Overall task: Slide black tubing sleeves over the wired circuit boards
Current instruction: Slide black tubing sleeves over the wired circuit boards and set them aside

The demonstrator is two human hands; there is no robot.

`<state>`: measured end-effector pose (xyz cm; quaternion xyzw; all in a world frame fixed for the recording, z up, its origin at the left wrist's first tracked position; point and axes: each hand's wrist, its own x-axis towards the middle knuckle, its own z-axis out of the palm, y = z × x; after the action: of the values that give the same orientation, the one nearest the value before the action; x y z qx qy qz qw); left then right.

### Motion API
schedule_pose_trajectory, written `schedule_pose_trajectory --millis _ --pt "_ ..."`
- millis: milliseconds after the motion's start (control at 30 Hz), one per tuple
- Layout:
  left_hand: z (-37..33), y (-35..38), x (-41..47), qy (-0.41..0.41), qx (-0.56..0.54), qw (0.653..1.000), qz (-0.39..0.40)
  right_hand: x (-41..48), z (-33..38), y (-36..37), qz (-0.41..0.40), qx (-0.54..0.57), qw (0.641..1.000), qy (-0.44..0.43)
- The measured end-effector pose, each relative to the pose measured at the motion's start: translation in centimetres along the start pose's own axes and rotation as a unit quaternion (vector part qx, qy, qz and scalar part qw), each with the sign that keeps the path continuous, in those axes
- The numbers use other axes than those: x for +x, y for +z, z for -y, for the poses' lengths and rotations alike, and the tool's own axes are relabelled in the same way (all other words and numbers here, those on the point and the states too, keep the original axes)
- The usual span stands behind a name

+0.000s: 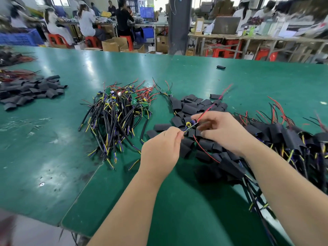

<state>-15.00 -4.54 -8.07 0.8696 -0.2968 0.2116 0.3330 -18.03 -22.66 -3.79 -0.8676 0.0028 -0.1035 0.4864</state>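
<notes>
The green surface [177, 71] fills most of the view; its near edge and right corner are cut off. To the right of the fingers, a heap of sleeved boards [287, 139] runs out of frame, and the boards inside the black tubing are hidden, only red, yellow and black leads poking out. Left of the fingers lies a tangle of bare wired boards [117, 110], too knotted to count. Directly beyond and under the fingers sits a pile of black tubing sleeves [195, 105]. Far left of the fingers is another sleeve pile [30, 91], partly cropped.

The left hand [161, 148] has its fingers curled together, pinching the wire end of a wired circuit board [190, 124]. The right hand [225, 132] pinches the board's other end, though motion blur hides exactly where its fingertips close. The board hangs between both sets of fingers, above the sleeves, with no sleeve on it. Its red lead [213, 105] streaks away beyond the right fingers, blurred. One stray sleeve [221, 67] lies well beyond them.
</notes>
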Motion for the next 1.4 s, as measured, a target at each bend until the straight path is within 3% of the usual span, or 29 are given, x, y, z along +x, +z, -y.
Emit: schedule_pose_trajectory --millis 100,200,233,333,533,667,800,867,1000,1067,1167,1400 --pt "0.1 -0.1 0.0 -0.007 0.001 1.000 -0.018 4.3 -0.2 0.8 -0.009 -0.281 0.960 -0.004" --pt "0.2 -0.3 0.0 -0.001 0.009 1.000 -0.030 7.5 -0.3 1.9 0.093 -0.485 0.870 0.007" --pt "0.2 -0.3 0.0 -0.001 0.010 0.999 -0.032 8.1 -0.3 2.1 0.121 -0.498 0.858 0.019" --pt "0.3 -0.4 -0.1 0.003 0.014 0.999 -0.049 8.5 -0.5 1.9 0.148 -0.443 0.882 0.053" --pt "0.3 -0.6 0.0 -0.005 0.005 0.998 -0.059 7.2 -0.9 1.4 0.058 -0.412 0.909 0.035" --pt "0.5 -0.5 0.1 -0.029 -0.010 0.998 -0.046 4.3 -0.9 0.5 -0.116 -0.258 0.958 0.045" --pt "0.3 -0.7 -0.1 -0.025 -0.032 0.998 -0.056 -0.5 -0.7 -0.7 -0.167 0.048 0.983 0.058" --pt "0.2 -0.8 -0.1 -0.026 -0.036 0.997 -0.057 -2.8 -0.6 -1.2 -0.179 0.233 0.954 0.065" --pt "0.1 -0.8 -0.1 -0.031 -0.032 0.998 -0.050 -5.9 -0.7 -2.0 -0.261 0.464 0.846 0.039" --pt "0.1 -0.8 -0.2 -0.030 -0.031 0.998 -0.046 -6.8 -0.5 -2.6 -0.315 0.520 0.793 0.020" --pt "0.2 -0.8 -0.3 -0.028 -0.026 0.998 -0.047 -7.4 -0.1 -3.3 -0.346 0.554 0.757 -0.005" --pt "0.0 -0.7 -0.3 -0.026 -0.008 0.999 -0.039 -7.6 0.3 -2.9 -0.308 0.536 0.784 -0.047"
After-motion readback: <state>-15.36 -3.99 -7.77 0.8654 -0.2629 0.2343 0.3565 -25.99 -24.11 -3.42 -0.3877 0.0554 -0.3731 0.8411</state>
